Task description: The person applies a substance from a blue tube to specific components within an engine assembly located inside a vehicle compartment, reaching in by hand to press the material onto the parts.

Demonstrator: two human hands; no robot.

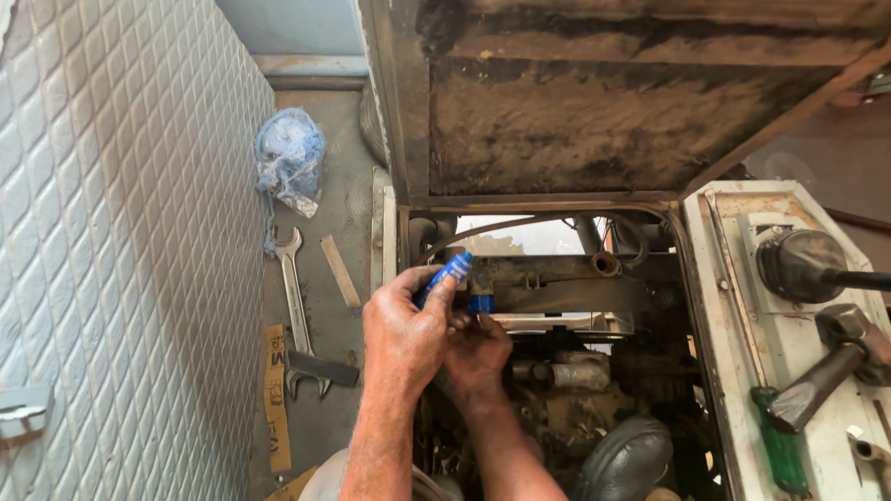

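We grip a blue tube [447, 276] in our left hand [404, 334], right hand [475, 351] pinching a small blue part [481, 303] at the engine bay's [557, 371] near-left corner; next needs steady alignment, we judge.

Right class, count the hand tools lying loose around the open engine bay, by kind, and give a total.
Open-ended spanner: 1
Hammer: 1
Green-handled screwdriver: 1
Total: 3
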